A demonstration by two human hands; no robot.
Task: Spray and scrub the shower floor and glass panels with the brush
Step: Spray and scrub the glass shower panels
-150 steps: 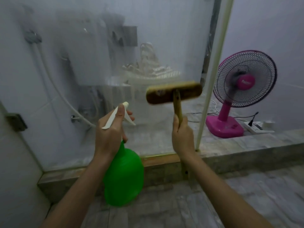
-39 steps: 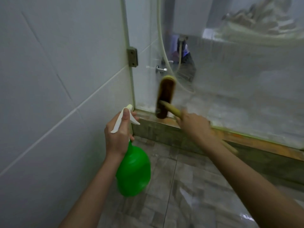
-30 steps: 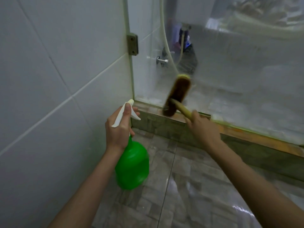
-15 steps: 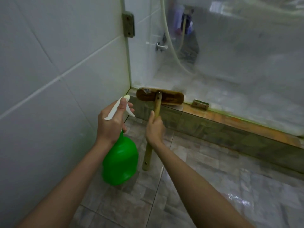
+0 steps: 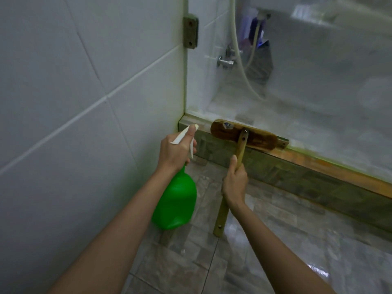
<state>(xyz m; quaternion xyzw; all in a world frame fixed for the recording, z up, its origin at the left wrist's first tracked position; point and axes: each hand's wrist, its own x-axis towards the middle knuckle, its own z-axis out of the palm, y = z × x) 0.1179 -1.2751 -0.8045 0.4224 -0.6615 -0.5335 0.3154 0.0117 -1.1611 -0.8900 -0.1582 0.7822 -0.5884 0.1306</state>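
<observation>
My left hand (image 5: 175, 152) grips the white trigger head of a green spray bottle (image 5: 176, 203), which hangs below the hand near the tiled wall. My right hand (image 5: 234, 185) grips the wooden handle of a long brush. The brush's head (image 5: 244, 136) lies flat along the stone curb at the bottom of the glass panel (image 5: 318, 81), near the left corner. The glass is streaked and misty. The wet grey shower floor (image 5: 265, 240) spreads under both arms.
A white tiled wall (image 5: 74, 102) fills the left side. A metal hinge bracket (image 5: 190, 31) joins glass to wall. Behind the glass are a tap (image 5: 226, 62) and a white hose (image 5: 241, 60). The stone curb (image 5: 307, 177) runs off to the right.
The brush came down off the lower glass and turned flat onto the curb at the corner. My right hand shifted left, closer to the bottle. My view tilted downward.
</observation>
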